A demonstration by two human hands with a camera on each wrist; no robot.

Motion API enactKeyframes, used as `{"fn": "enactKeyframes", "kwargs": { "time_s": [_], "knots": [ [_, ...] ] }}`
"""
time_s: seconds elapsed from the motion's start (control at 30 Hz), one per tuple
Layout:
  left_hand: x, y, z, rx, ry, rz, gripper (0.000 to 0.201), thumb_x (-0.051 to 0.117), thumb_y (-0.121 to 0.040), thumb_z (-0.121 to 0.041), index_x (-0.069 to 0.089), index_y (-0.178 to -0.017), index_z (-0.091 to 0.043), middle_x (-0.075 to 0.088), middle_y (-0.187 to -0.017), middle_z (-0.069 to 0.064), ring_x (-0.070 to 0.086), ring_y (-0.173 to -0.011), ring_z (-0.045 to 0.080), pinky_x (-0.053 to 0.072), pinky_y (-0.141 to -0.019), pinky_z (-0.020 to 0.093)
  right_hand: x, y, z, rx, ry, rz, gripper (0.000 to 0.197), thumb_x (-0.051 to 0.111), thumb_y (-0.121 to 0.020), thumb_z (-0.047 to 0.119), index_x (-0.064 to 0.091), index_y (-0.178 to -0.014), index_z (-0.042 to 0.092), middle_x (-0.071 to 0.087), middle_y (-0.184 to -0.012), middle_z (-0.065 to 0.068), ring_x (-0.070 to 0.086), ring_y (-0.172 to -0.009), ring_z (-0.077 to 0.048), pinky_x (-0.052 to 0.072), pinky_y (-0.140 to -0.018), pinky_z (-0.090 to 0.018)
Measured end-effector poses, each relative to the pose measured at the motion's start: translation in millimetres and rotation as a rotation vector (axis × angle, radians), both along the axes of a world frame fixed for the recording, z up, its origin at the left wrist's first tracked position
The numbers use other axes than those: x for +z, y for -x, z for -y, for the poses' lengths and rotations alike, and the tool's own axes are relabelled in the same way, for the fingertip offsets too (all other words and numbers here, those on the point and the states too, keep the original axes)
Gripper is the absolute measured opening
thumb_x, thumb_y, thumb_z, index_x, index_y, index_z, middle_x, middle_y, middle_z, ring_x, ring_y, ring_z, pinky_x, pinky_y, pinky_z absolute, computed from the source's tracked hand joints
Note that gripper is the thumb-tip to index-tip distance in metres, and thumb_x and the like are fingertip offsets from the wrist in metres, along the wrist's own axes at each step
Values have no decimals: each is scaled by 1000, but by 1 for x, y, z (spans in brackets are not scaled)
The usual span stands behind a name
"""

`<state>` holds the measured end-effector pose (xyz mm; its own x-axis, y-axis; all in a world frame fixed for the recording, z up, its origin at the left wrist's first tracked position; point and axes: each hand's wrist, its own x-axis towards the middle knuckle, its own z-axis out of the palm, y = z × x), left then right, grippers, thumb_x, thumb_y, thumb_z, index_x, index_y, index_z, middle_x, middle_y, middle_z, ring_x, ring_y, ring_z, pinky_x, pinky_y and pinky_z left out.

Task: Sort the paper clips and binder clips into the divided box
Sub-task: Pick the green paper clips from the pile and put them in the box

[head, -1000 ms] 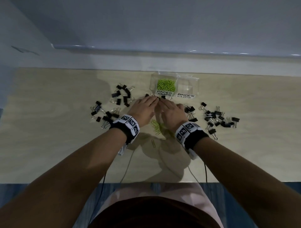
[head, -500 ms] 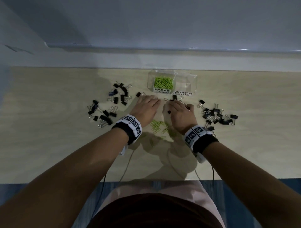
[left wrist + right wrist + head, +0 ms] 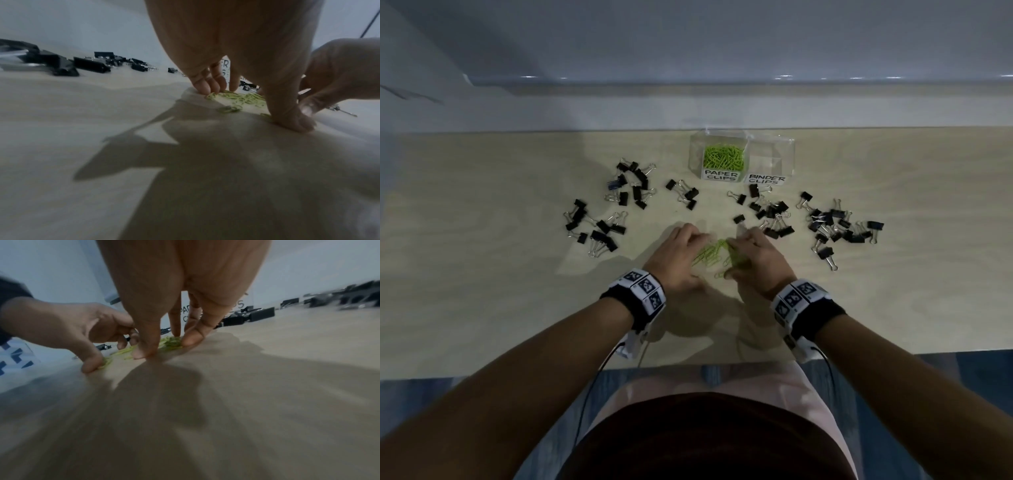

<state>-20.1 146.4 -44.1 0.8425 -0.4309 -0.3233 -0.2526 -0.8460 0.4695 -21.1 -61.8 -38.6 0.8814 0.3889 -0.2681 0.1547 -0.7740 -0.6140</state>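
A clear divided box (image 3: 787,154) stands at the back of the table. Its left compartment, labelled PAPER CLIPS, holds green paper clips (image 3: 723,157); the one labelled BINDER CLIPS (image 3: 765,179) looks bare. A loose pile of green paper clips (image 3: 712,253) lies in front of me. My left hand (image 3: 688,255) and right hand (image 3: 739,257) close on it from either side, curled fingertips and thumbs on the table. The left wrist view has the left hand (image 3: 246,105) over the pile (image 3: 244,99). In the right wrist view the right hand (image 3: 164,347) pinches clips (image 3: 171,342).
Black binder clips lie in loose groups on the wooden table: far left (image 3: 595,228), back left (image 3: 635,185), a few at the centre (image 3: 686,195), just right of the centre (image 3: 770,212) and far right (image 3: 839,228). The table's front edge (image 3: 517,371) is near my body.
Both hands have drawn back from the front of the box towards me and now close round the green paper clip pile. Binder clips near the box front lie uncovered.
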Motion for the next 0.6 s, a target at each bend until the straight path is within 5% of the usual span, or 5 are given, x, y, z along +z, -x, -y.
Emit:
{"fn": "enactKeyframes", "kwargs": {
  "time_s": [0.17,0.3,0.5,0.6],
  "knots": [
    [2,-11,12,93,103,-70,64,82,-64,-36,55,-118,-15,49,-116,3,46,-108,21,42,-92,33,-3,-18,-15,9,-29,3,33,76,-64,9,69,-96,4,55,-92,-15,57,-78,-31,52,-68,-41],
    [5,-20,16,136,102,-75,32,77,-73,-26,63,-98,-11,57,-104,4,56,-95,22,47,-83,34,1,-24,-20,57,15,45,19,66,-69,1,68,-87,1,59,-90,-19,59,-79,-34,52,-67,-44],
    [10,-32,19,-60,-111,-50,23,59,-89,-21,56,-106,-6,53,-110,11,56,-96,28,44,-75,37,2,-29,-17,19,81,60,13,59,-76,-2,66,-87,1,60,-90,-18,59,-80,-35,51,-69,-41],
    [11,-33,17,-131,-160,-5,18,57,-91,-18,53,-103,-5,52,-107,11,55,-91,28,40,-65,35,2,-34,-12,-27,45,10,12,57,-75,-5,64,-82,2,58,-86,-9,57,-78,-28,45,-69,-29]
  ]
}}
